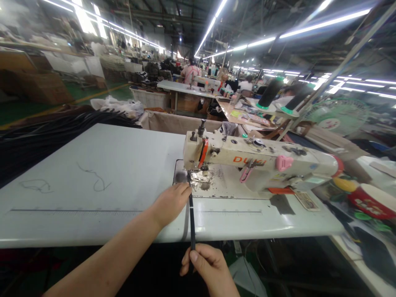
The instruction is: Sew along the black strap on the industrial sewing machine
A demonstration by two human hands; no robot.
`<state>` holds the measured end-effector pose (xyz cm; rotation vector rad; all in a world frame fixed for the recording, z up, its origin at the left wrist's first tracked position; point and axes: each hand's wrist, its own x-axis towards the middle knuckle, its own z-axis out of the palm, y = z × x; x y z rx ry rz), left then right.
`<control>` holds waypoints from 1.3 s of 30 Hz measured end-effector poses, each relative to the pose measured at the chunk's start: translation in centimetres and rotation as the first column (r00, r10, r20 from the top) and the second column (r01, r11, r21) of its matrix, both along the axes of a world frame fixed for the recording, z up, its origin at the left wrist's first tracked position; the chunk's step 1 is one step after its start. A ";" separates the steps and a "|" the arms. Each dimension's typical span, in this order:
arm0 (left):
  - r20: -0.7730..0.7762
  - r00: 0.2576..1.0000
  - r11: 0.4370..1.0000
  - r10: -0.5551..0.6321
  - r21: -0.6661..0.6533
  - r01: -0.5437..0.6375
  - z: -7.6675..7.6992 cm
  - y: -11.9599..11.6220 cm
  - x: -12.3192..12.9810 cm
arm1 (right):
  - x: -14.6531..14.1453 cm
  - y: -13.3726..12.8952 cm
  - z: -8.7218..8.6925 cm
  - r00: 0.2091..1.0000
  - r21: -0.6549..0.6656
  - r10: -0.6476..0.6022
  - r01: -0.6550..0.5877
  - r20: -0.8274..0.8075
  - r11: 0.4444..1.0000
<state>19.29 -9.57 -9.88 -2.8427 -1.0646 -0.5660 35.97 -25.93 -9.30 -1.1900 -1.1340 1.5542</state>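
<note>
A narrow black strap (192, 218) runs from under the needle area of the sewing machine (229, 161) down over the table's front edge. My left hand (175, 201) lies over the strap just in front of the needle plate, its fingertips closed at the strap's edge. Below the table edge, my right hand (206, 264) pinches the strap's lower part between thumb and fingers. A light mark crosses the strap between the two hands. The strap's far end is hidden under the machine head.
Loose threads (99, 181) lie on the white table (139, 165), which has a printed ruler line. Black strips (62, 132) are heaped at the left. Thread cones (270, 93) and a fan (335, 117) stand at the right. A person (190, 72) sits farther back.
</note>
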 end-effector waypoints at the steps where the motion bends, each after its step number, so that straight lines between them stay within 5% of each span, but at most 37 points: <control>1: -0.003 1.000 1.000 -0.003 -0.004 0.003 0.0 0.0 0.0 | 0.0 0.0 0.0 1.000 0.006 0.003 -0.003 -0.009 1.000; 16: -0.040 0.999 0.999 -0.029 0.031 0.030 -0.2 0.1 0.0 | 0.0 0.1 -0.5 1.000 0.067 0.013 -0.012 -0.019 0.998; 28: 0.108 0.994 1.000 0.013 -0.005 -0.013 -1.0 0.6 0.0 | 0.3 0.0 0.6 1.000 0.023 0.030 -0.030 -0.006 0.999; 39: -0.010 1.000 0.997 -0.001 0.077 0.002 -0.6 0.2 0.1 | 0.4 0.0 0.5 0.995 0.004 0.049 -0.049 -0.091 0.999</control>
